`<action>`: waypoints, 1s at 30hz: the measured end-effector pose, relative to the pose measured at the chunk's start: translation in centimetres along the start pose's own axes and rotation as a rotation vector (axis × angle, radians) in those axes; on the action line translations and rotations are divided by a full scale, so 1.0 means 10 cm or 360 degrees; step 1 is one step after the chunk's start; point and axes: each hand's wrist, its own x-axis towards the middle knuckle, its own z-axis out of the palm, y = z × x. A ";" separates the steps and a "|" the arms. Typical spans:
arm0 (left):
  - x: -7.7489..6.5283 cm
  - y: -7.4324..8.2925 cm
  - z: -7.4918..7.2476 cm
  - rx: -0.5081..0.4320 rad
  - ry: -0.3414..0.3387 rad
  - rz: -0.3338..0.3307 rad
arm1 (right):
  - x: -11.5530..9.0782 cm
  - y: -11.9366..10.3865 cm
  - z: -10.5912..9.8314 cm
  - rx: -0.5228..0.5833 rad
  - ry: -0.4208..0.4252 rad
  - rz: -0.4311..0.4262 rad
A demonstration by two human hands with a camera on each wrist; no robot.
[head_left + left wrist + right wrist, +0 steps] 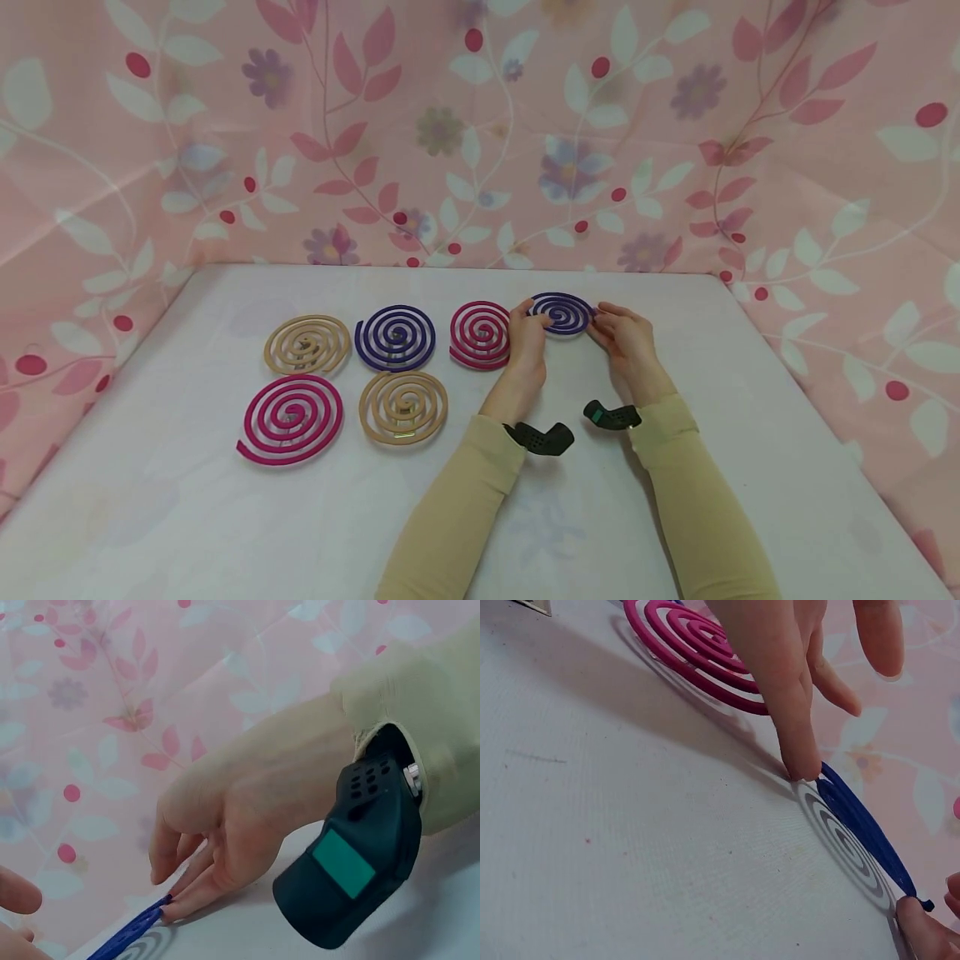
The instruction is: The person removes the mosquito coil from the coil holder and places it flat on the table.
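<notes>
A dark blue mosquito coil (562,314) is held between the two hands, a little above the table, its shadow below it in the right wrist view. My left hand (528,340) grips its left edge, thumb over the top. At the opposite edge, the fingertips of my right hand (628,340) pinch the coil's rim. The wrist views show this coil (862,829) nearly edge-on and tilted. Just left of my left hand is a magenta coil (480,335), partly covered by that hand.
Further left stand another dark blue coil (395,337), two tan coils, one at the back (307,344) and one in front (403,407), and a magenta coil (290,419). Small metal stands show beneath some. A floral cloth (480,133) hangs behind the white table (187,500).
</notes>
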 end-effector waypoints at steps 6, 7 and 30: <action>-0.02 0.02 0.01 0.0019 -0.0007 -0.0020 | -0.02 -0.01 0.00 -0.0049 0.0002 -0.0048; -0.02 0.02 0.01 0.0024 -0.0006 -0.0027 | -0.02 -0.01 0.01 -0.0055 -0.0001 -0.0051; 0.00 0.07 -0.01 0.0054 -0.0061 -0.0095 | -0.05 -0.05 0.05 -0.0058 0.0070 -0.0069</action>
